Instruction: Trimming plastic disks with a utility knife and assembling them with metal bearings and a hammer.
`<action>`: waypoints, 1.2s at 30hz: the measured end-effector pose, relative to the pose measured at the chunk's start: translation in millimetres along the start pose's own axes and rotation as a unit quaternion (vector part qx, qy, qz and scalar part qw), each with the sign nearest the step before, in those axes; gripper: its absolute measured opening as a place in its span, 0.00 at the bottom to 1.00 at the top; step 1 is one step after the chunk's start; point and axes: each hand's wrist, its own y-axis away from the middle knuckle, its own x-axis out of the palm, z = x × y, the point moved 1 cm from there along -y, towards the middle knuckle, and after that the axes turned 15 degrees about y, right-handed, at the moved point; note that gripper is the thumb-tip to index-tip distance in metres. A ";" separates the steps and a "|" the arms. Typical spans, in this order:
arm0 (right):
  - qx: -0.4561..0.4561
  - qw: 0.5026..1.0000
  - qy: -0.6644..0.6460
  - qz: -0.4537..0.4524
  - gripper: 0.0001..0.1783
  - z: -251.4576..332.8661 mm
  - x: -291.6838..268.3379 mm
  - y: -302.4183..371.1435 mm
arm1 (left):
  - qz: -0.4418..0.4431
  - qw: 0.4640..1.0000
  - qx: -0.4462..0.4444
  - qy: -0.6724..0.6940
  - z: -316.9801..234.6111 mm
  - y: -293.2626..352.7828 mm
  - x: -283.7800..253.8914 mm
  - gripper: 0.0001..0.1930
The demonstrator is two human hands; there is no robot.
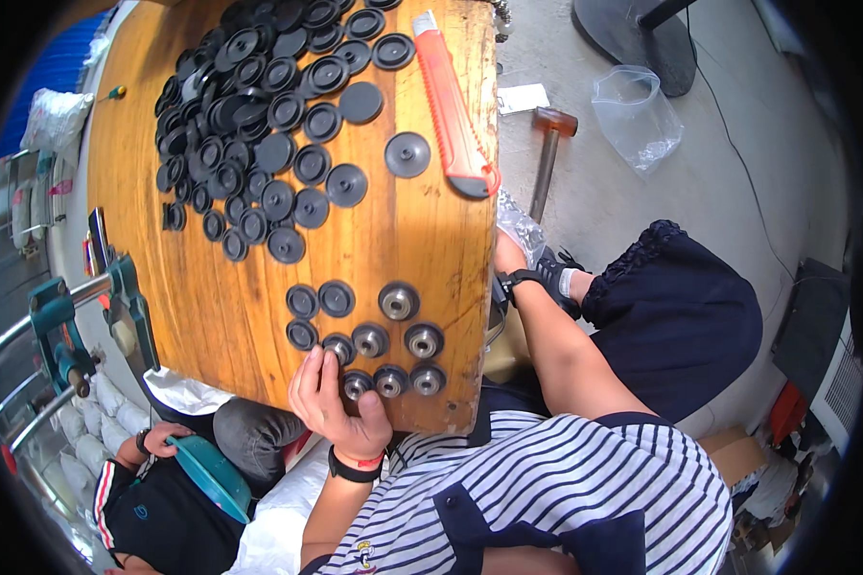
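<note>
My left hand [340,407] lies at the near edge of the wooden table, fingers stretched and thumb apart. Its fingertips touch a black round cap with a metal bearing [339,347] in its centre. Several similar caps with bearings [424,340] stand in loose rows to its right. Just beyond the fingers sit three black caps [336,298] with no metal in them. My right hand [509,253] is down beside the table's right edge, at a clear plastic bag [520,228] with shiny contents. The edge hides most of its fingers.
A big pile of black caps [249,120] covers the far part of the wooden table [211,316]. An orange utility knife [448,105] lies near the right edge. On the floor are a hammer [549,144] and a clear bag [638,115]. Another person holds a teal basin [211,479] at left.
</note>
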 end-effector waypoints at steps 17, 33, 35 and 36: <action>-0.200 0.852 -0.472 0.107 0.13 226.2 -304.7 217.6 | 0.069 0.445 -0.254 0.856 -24.7 13.7 -16.6 0.28; -0.571 0.783 0.126 -0.210 0.23 284.1 -250.3 246.7 | 0.092 0.212 -0.283 0.931 -4.4 24.5 -25.8 0.22; -0.558 0.799 0.156 -0.161 0.23 282.1 -253.1 242.8 | 0.092 0.237 -0.310 0.916 -4.6 20.3 -33.5 0.22; -0.557 0.799 0.160 -0.159 0.23 281.8 -255.0 241.3 | 0.094 0.265 -0.336 0.899 -3.4 19.0 -34.8 0.23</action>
